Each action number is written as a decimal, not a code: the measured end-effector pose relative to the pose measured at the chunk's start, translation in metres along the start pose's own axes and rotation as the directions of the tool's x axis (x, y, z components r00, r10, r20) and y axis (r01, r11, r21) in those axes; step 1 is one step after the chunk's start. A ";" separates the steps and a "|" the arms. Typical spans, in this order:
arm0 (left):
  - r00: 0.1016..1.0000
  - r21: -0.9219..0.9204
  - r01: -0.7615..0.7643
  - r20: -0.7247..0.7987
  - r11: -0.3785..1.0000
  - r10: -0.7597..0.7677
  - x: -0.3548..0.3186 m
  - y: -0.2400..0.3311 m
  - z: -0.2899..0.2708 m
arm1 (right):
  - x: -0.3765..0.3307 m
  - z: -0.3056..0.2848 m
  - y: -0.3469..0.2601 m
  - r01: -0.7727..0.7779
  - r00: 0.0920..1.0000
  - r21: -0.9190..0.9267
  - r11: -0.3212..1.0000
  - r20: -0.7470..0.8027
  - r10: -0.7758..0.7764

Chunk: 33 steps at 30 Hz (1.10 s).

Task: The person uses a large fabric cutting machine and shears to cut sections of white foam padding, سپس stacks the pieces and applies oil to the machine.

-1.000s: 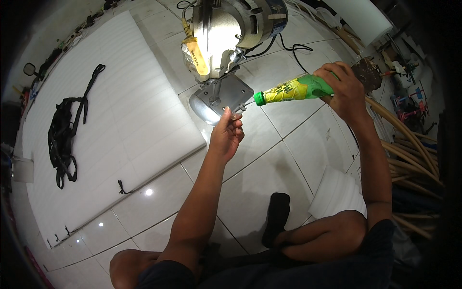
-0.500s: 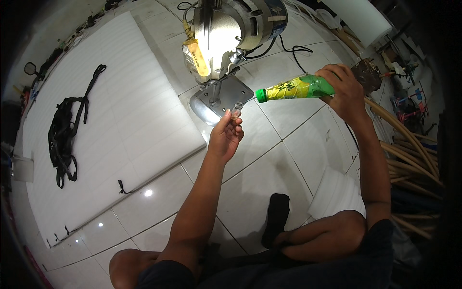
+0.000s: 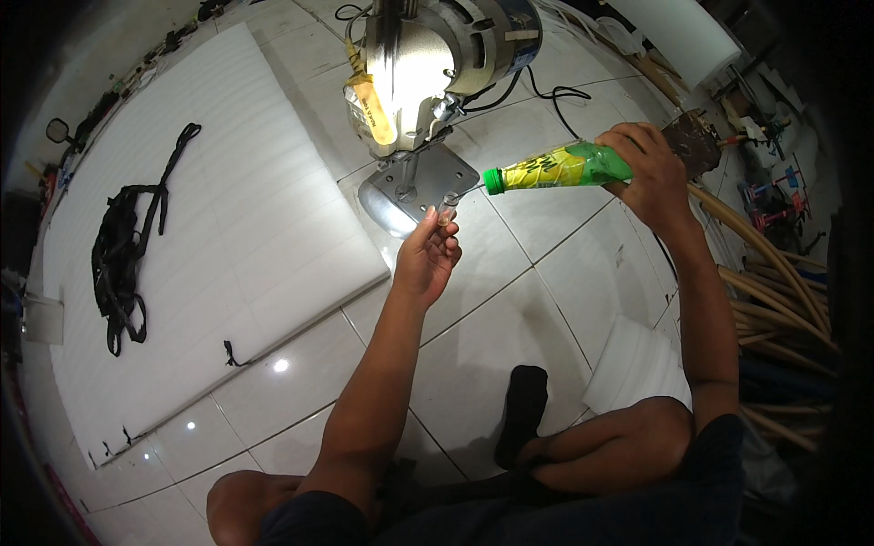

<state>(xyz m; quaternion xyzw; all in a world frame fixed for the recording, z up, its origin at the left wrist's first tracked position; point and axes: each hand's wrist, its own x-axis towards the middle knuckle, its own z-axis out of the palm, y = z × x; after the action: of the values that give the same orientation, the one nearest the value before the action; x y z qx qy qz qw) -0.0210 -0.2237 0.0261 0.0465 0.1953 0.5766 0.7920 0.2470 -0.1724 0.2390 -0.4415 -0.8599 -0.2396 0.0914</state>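
Between the fingertips of my left hand [image 3: 428,259] is a small clear vial [image 3: 447,208], its mouth tilted up to the right. A little liquid seems to show in the bottom. My right hand [image 3: 648,173] is wrapped round the base end of a green plastic bottle [image 3: 546,170] with a yellow label. That bottle lies nearly level, its green cap toward the vial. A thin spout [image 3: 470,190] runs from the cap to the vial's mouth. Just beyond both stands a metal motor-driven machine [image 3: 428,73] on a flat grey base plate [image 3: 437,178], lit by its lamp.
A white foam sheet [image 3: 228,227] covers the floor at left, with a bundle of black straps [image 3: 123,246] on it. Black cable [image 3: 555,96] trails from the machine. Tan tubes [image 3: 765,300] are heaped at right. A white foam piece [image 3: 637,369] lies near my knee.
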 end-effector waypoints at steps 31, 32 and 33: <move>0.994 0.089 -0.087 0.074 0.992 0.081 0.000 -0.002 -0.004 | -0.003 0.004 0.004 -0.013 1.000 0.030 0.999 -0.010 0.014; 0.993 0.094 -0.092 0.083 0.991 0.084 0.000 -0.002 -0.004 | -0.003 0.004 0.003 -0.014 1.000 0.029 0.999 -0.009 0.014; 0.992 0.094 -0.095 0.086 0.991 0.087 0.000 -0.003 -0.005 | -0.003 0.004 0.003 -0.014 1.000 0.028 1.000 -0.009 0.014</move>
<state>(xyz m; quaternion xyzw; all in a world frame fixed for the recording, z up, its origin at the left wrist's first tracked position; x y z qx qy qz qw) -0.0203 -0.2249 0.0209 0.1179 0.1883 0.5994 0.7690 0.2515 -0.1709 0.2353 -0.4451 -0.8595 -0.2292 0.1031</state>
